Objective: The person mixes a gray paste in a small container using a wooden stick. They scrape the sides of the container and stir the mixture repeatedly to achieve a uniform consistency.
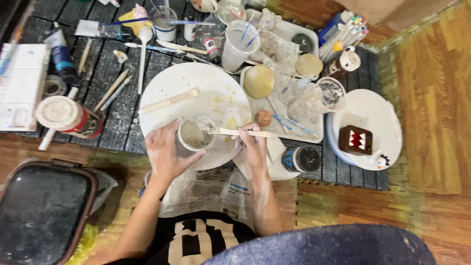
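Hands, two, both dusted white. Left hand (166,153) is wrapped around one small cup (196,132) of grey-white paste, thumb on the near side and fingers curled round its left wall. Right hand (252,147) is closed in a pinch on one flat wooden stick (240,132); the stick runs leftward from the fingers and its tip lies inside the cup, in the paste.

Cup sits on one round white board (196,95), which lies under and beyond both hands. One second flat wooden stick (168,101) lies loose on that board, beyond the left hand, slanted. One sheet of newspaper (208,189) lies nearer than the hands, between the forearms.

Just right of the right hand: one dark round jar (300,159). Beyond the right hand, on one white tray (314,128): one small brown clay ball (264,118), one pale yellow disc (258,81), one smaller tan disc (309,65), one clear plastic cup lying on its side (319,98).

Further right: one white lidded tub (370,115) carrying one brown box-shaped figure with jagged white teeth (355,140) and one small white figure (380,159).

Left of the left hand, well apart: one white-capped can on its side (66,117). Nearer left: one dark bin with brown rim (44,208).

Farthest: one tall clear cup (239,44) holding thin tools, count not readable.
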